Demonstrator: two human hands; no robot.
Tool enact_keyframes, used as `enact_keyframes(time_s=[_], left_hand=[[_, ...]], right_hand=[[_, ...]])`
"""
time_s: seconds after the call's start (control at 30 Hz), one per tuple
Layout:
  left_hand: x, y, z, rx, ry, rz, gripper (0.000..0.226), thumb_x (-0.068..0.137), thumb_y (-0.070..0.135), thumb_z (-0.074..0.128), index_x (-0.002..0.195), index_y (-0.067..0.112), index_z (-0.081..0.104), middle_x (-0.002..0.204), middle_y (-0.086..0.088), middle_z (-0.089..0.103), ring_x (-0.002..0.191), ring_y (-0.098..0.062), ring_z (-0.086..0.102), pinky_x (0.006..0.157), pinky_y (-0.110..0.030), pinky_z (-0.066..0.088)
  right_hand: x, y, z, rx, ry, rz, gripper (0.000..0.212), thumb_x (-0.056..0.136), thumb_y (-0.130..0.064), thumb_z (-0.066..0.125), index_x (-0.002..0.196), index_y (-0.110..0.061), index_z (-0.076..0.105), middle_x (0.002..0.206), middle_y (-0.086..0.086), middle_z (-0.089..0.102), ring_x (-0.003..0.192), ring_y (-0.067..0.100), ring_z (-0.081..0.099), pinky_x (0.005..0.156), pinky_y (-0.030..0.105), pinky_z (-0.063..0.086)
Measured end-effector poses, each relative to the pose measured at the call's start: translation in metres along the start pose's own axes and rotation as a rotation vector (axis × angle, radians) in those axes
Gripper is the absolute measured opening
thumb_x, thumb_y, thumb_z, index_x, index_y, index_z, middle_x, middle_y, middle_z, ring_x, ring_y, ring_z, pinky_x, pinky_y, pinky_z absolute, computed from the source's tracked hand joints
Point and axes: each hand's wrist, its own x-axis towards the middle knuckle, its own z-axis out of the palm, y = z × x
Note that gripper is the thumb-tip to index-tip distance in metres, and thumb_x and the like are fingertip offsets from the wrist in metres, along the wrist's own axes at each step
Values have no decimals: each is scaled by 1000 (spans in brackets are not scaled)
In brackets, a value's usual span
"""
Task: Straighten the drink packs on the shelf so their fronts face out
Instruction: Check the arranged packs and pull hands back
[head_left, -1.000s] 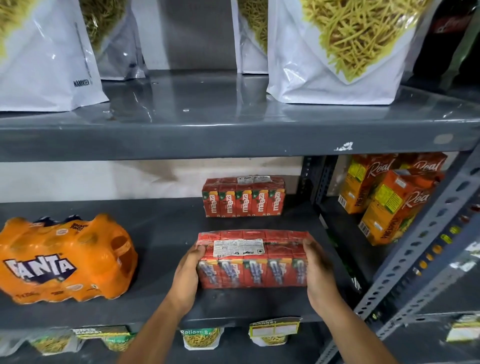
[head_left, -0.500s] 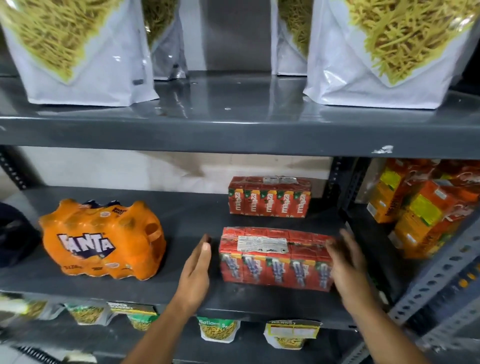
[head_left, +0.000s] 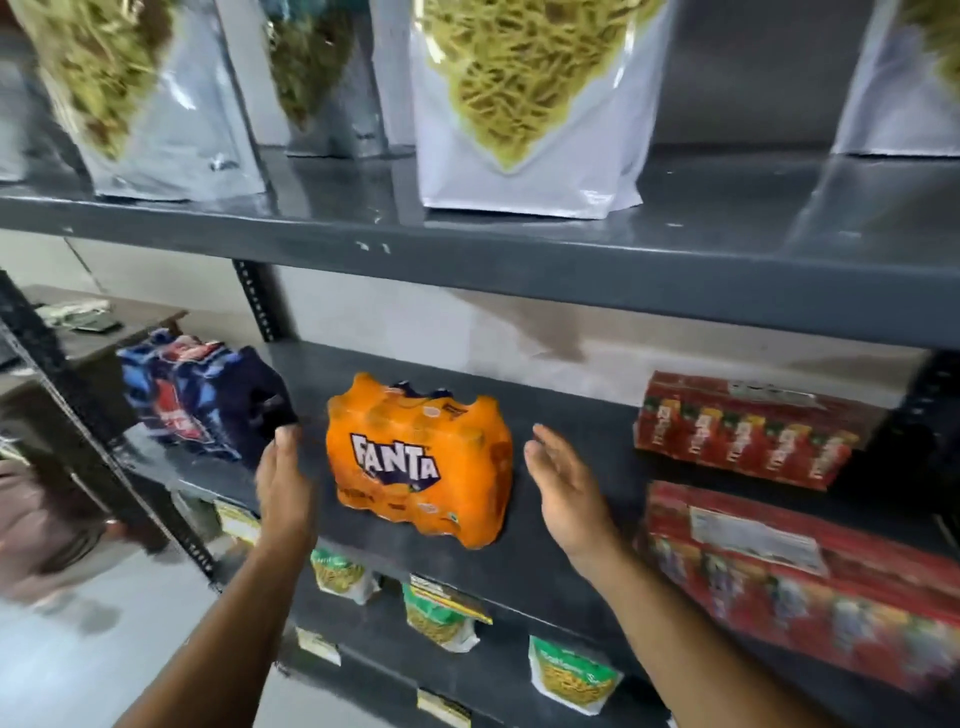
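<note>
At the far left of the middle shelf (head_left: 571, 415) sits a dark blue shrink-wrapped drink pack (head_left: 202, 400), turned at an angle so its red-and-blue label slants away toward the left; the print is too blurred to read. Just right of it, the left hand (head_left: 283, 483) is raised with flat, extended fingers and its palm turned toward the orange pack; it grips nothing, and its fingertips overlap the blue pack's lower right corner, though contact cannot be judged. Next comes the orange Fanta pack (head_left: 421, 457), standing on the shelf near the front edge, its logo face mostly outward but skewed a little, with the right end nearer the front edge. A gap of bare shelf shows on each side between the pack and the hands. The right hand (head_left: 566, 488) mirrors the left: spread wide, palm facing the pack's right side, holding nothing and not touching it. Farther right, two red shrink-wrapped packs of juice cartons lie on the same shelf: the rear juice pack (head_left: 743, 431) toward the back and the front juice pack (head_left: 800, 577) at the front edge, both with carton fronts outward. Above, white pouches of yellow sev (head_left: 524, 104) stand on the upper shelf (head_left: 519, 260).
</note>
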Motion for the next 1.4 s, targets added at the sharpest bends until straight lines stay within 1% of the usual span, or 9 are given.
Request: enact_keyframes(time_s=[0.1,0.23,0.37,0.5,0.83,0.97,1.13,1.3,1.4], left_hand=[[33,-2,13,-238,-316,-288,66,98,63,27,115,13,67,105,-14,71,97,-30,67,76,-39,53],[49,-18,20,-332,-570,-401,77,80,82,34,102,25,80,103,-11,80,94,-30,76,64,-40,63],[61,-40,21,-264,-673,-387,82,56,91,53,104,30,79,106,-13,79,97,-32,76,69,-42,62],[69,-56,12,-282,-715,-373,84,53,93,52,105,33,77,103,-11,80,94,-29,76,68,-40,62],[57,-24,-12,-167,-640,-304,68,88,70,30,129,24,60,126,-15,69,115,-30,66,102,-53,50],[49,-24,-67,-82,-385,55,63,95,64,33,139,23,52,143,4,55,129,2,49,105,-12,37],[117,-27,-161,2,17,276,62,94,45,35,136,4,52,134,-4,56,120,3,51,103,-11,35],[241,-26,-193,-30,-76,-1,54,99,50,34,126,12,60,130,-12,62,125,-28,53,111,-40,36],[290,-23,-187,-166,-156,-218,61,99,58,30,120,14,66,124,-10,66,111,-16,68,98,-28,51]], right_hand=[[22,18,34,109,96,157,52,102,-41,41,150,-24,38,157,1,40,126,2,38,102,23,30],[35,30,55,301,130,250,51,86,-62,43,124,-33,60,135,7,64,115,20,65,95,41,54],[35,35,69,451,228,285,68,83,-64,45,135,-21,59,126,15,70,112,37,69,91,58,56],[33,43,79,488,269,295,65,84,-63,45,130,-20,62,118,13,75,105,33,73,78,47,62],[29,36,86,482,307,272,68,75,-72,51,116,-22,72,114,16,76,101,36,73,78,51,60],[24,-2,81,68,643,-238,63,85,-70,51,122,-21,62,100,-24,72,99,-1,62,96,31,47],[6,-62,149,-316,477,-785,32,97,-36,54,127,-28,60,127,-3,63,122,25,59,101,35,45],[45,-74,265,-122,80,-433,28,95,-45,54,123,-48,58,135,-21,60,132,7,53,105,21,40],[101,-58,324,14,87,-75,37,100,-30,52,137,-29,51,149,4,52,134,10,48,105,23,35]])
